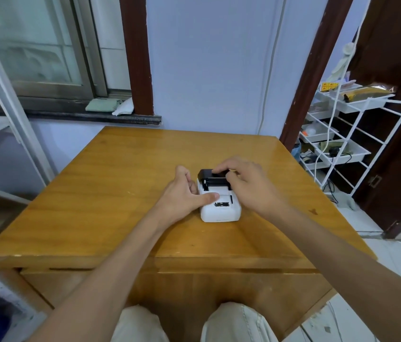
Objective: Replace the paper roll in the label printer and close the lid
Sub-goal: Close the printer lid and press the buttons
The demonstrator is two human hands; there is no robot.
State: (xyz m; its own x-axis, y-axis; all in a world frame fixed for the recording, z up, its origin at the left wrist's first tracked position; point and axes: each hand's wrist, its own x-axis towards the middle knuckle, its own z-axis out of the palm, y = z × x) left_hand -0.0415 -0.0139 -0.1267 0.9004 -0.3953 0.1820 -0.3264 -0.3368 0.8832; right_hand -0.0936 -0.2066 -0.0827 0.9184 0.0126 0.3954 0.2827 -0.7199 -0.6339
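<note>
A small white label printer (220, 213) sits near the middle of the wooden table (110, 193). Its black lid (205, 174) stands at the far end, partly raised. My left hand (182, 193) grips the printer's left side, thumb lying across its white top. My right hand (246, 183) reaches over the far right end, fingertips resting on the black lid. A strip of white paper with black print (222, 205) lies on the printer's top. The paper roll itself is hidden inside or behind my fingers.
A white wire rack (347, 134) with trays of odds and ends stands to the right of the table. A dark door frame (313, 75) and a pale wall lie behind it. A window sill with folded cloths (107, 106) is at the back left.
</note>
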